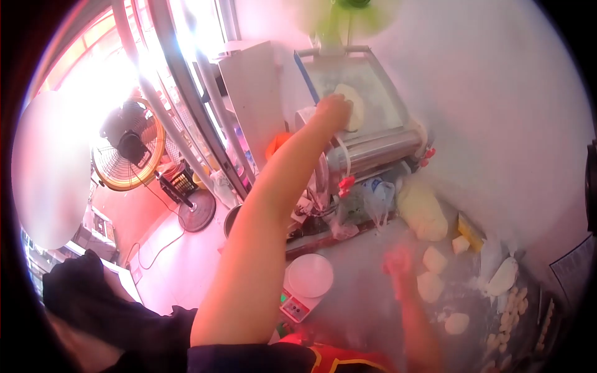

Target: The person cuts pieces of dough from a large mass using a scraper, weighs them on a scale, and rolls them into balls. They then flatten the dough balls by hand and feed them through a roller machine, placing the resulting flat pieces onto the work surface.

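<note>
My left hand (334, 113) reaches far forward, its fingers on the edge of a flat, pale dough sheet (353, 107) on the tray (379, 81) above the metal rollers of a dough machine (379, 149). My right hand (399, 264) hangs over the work table and is blurred, so its fingers cannot be made out. Just right of it lie dough pieces (430, 286). Beyond them sits a large dough lump (423, 208). A white kitchen scale (310, 276) stands left of my right hand.
A standing fan (132, 146) is at the left by the glass door. Another, green fan (345, 18) is above the machine. Plastic bags (376, 196) lie under the rollers. Small dough pieces (511, 311) and a yellow block (471, 233) are at the right.
</note>
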`<state>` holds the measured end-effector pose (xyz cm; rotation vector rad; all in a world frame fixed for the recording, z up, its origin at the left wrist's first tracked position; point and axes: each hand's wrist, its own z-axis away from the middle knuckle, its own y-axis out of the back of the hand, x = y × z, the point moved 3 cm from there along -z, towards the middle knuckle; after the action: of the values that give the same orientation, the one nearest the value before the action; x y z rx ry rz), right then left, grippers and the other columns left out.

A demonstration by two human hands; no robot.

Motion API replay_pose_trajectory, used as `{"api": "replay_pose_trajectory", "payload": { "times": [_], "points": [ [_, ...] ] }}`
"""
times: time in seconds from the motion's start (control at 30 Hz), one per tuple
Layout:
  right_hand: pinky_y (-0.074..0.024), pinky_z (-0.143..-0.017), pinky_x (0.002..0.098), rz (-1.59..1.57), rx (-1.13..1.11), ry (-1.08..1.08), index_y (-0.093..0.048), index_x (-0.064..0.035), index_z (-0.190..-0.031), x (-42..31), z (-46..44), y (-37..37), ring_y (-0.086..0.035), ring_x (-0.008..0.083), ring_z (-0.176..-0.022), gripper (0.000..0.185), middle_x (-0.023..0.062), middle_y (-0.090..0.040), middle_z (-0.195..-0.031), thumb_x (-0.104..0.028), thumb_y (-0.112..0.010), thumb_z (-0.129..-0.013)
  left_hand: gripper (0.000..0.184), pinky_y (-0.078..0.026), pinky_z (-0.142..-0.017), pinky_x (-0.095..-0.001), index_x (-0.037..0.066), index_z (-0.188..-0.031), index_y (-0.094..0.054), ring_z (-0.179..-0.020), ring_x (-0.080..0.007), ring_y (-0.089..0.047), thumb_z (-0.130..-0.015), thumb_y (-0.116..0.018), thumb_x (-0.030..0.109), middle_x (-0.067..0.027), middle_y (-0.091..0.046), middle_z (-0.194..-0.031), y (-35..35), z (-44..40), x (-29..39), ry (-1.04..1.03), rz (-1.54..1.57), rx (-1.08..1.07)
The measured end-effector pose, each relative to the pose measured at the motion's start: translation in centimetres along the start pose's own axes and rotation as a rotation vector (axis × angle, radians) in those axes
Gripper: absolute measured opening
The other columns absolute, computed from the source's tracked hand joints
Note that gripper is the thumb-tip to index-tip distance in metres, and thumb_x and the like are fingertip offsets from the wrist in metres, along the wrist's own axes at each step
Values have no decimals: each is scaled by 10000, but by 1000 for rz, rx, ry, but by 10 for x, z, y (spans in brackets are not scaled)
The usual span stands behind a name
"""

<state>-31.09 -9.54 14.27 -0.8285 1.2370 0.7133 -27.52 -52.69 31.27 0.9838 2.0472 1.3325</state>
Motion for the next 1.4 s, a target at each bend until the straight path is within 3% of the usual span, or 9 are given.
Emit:
{"api": "replay_pose_trajectory", "payload": {
  "times": [0.2,0.43,0.73,1.07,1.2,1.23,1.27,1.3,1.4],
  "points": [
    [-506,-766,280,234,-199,-6,-414,-24,-1284,2,-19,-71,-584,154,-894,420,117,-575,-1119,-105,-571,-903,214,-526,-762,-441,89,-829,-708,-842,-347,-651,-767,-584,251,-170,-676,-862,10,36,29,-237,63,-129],
    [-455,-903,443,801,-409,623,-446,-48,-1276,29,-84,-200,-571,377,-1045,434,229,-551,-1194,-83,-590,-868,247,-531,-698,-432,57,-704,-704,-779,-334,-664,-774,-597,268,-156,-678,-773,6,39,29,-87,321,157],
    [-440,-910,408,1221,-545,703,-497,-38,-1243,94,-120,-246,-557,342,-1041,386,218,-570,-1162,-162,-570,-884,251,-526,-711,-432,69,-723,-706,-795,-328,-660,-771,-600,291,-148,-676,-796,3,37,50,-209,409,139],
    [-466,-855,365,127,-277,-232,-539,-8,-1227,75,-143,-115,-587,290,-978,395,174,-618,-1111,-239,-563,-907,258,-519,-725,-433,82,-745,-708,-813,-321,-655,-767,-604,317,-139,-674,-822,4,37,51,-211,406,35],
    [-476,-833,348,-76,-193,-358,-556,5,-1220,50,-161,-73,-599,269,-953,410,157,-637,-1090,-270,-559,-916,262,-517,-730,-433,87,-754,-709,-821,-318,-653,-766,-605,328,-136,-673,-832,6,39,51,-207,404,14],
    [-479,-827,344,-5,-209,-318,-560,8,-1218,35,-164,-68,-602,263,-947,414,153,-642,-1085,-278,-559,-918,263,-516,-732,-433,88,-756,-709,-823,-317,-653,-766,-606,330,-135,-673,-835,6,40,51,-205,403,10],
    [-486,-817,359,573,-281,254,-561,-3,-1228,-26,-144,-89,-607,259,-954,414,154,-648,-1064,-293,-532,-935,264,-516,-733,-433,90,-759,-709,-824,-317,-652,-765,-606,333,-134,-673,-837,6,39,53,-208,408,6],
    [-477,-834,365,735,-237,426,-550,-9,-1229,-23,-164,-72,-597,265,-977,406,161,-634,-1083,-285,-528,-932,265,-515,-735,-433,91,-761,-709,-826,-316,-652,-765,-606,335,-133,-673,-840,7,40,53,-205,402,2],
    [-453,-886,386,836,-255,671,-520,-28,-1229,6,-253,-12,-568,284,-1043,384,181,-594,-1139,-259,-515,-923,269,-513,-739,-433,95,-767,-710,-832,-314,-650,-764,-607,343,-131,-672,-847,7,42,53,-197,403,-10]
  ]
}}
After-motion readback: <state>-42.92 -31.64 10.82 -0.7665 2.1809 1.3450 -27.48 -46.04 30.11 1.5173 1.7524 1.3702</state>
